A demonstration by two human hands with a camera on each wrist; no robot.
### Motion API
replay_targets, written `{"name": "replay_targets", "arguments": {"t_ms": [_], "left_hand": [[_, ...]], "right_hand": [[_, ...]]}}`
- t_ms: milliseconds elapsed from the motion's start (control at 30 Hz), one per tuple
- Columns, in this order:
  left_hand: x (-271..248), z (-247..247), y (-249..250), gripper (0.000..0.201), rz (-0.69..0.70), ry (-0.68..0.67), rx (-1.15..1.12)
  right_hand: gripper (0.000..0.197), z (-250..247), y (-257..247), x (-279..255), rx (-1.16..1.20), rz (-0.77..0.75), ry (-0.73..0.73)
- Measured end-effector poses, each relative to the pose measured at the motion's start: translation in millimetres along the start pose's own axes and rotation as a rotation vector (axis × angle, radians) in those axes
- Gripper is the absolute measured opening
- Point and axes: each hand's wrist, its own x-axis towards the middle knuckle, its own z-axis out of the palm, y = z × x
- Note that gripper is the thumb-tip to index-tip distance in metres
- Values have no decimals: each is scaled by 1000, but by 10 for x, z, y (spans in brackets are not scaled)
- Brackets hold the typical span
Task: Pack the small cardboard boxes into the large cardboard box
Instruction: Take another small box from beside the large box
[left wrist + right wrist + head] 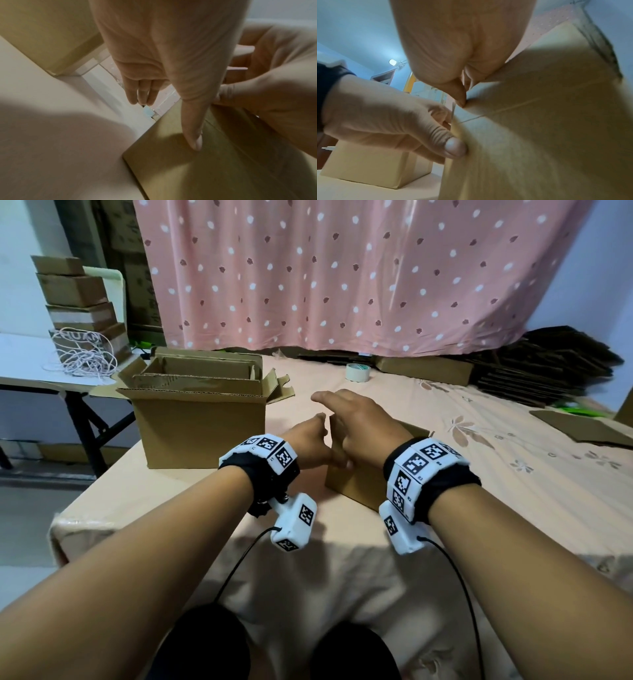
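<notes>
A pink polka-dot curtain (pixel 359 275) hangs before you, flanked by pale blue walls (pixel 596 268). To your left, a white folding table (pixel 30 364) on black legs stands over grey floor (pixel 27 508); a ceiling lamp (pixel 392 62) glows overhead.

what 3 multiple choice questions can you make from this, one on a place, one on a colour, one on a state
1. Where does the tape roll lie?
A. inside the large box
B. on the bed near the curtain
C. on the side table

2. What colour is the curtain?
A. pink with dots
B. plain blue
C. green striped

3. How is the large cardboard box?
A. taped shut
B. flattened
C. open, flaps up

Answers: 1 B, it sits on the sheet below the curtain. 2 A, pink cloth with white and dark dots. 3 C, its flaps stand open and the inside shows.
</notes>
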Motion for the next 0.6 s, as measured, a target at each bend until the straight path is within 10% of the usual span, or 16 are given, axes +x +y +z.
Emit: {"name": "replay_targets", "arguments": {"t_ms": [267,600], "left_hand": [[-142,17,20,47,20,-114,34],[-211,-51,-57,21,76,-189,-138]], "right_hand": [[62,-8,-133,-10,-100,-90,-59],[42,-51,-318,-34,-138,-174,-78]]}}
